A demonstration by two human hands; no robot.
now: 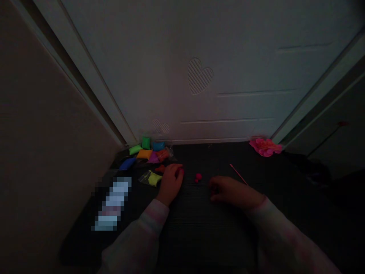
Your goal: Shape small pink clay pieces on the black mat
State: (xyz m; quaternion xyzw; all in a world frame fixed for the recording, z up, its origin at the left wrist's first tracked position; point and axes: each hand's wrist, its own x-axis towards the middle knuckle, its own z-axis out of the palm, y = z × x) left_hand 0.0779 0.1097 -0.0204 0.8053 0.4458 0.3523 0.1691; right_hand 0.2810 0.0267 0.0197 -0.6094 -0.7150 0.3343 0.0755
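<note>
My left hand is closed, thumb against fingers, round a lump of pink-red modelling clay that shows at its fingertips. Between my two hands lie small pink-red clay balls, pressed close together on the dark surface. My right hand is to the right of them, its fingers curled in toward the thumb. In the dim light I cannot make out what it holds, if anything. A thin pink stick lies just beyond my right wrist. Beside my left hand is a yellow-green clay packet.
Several coloured clay packets are heaped at the back left by the white door. A lit, pixelated screen lies at the left. At the back right sits a pink petalled thing. Walls stand close on both sides.
</note>
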